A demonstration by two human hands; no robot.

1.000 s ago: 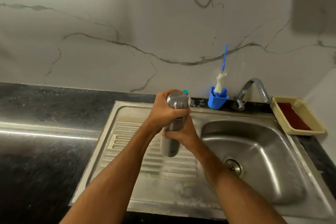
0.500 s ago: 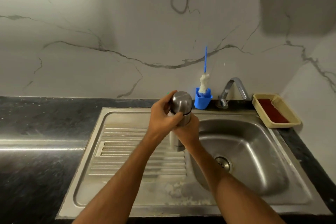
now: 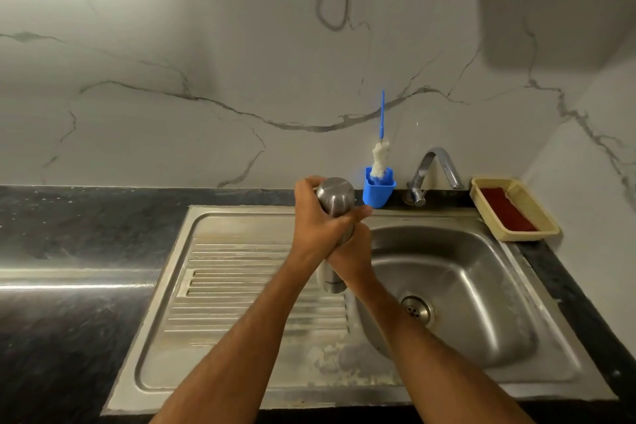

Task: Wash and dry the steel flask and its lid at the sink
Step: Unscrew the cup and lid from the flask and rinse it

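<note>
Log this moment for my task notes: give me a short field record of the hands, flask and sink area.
flask: steel flask, upright, held above the sink
left hand: left hand grips the flask's top
right hand: right hand grips the body lower down
tap: tap, no water seen running
brush: bottle brush in blue holder
tray: beige basket, right of sink

Your left hand (image 3: 318,222) wraps its grip high on the steel flask (image 3: 335,198), fingers curled round it. Your right hand (image 3: 351,258) clasps it just below, both forearms converging from the bottom edge.
</note>
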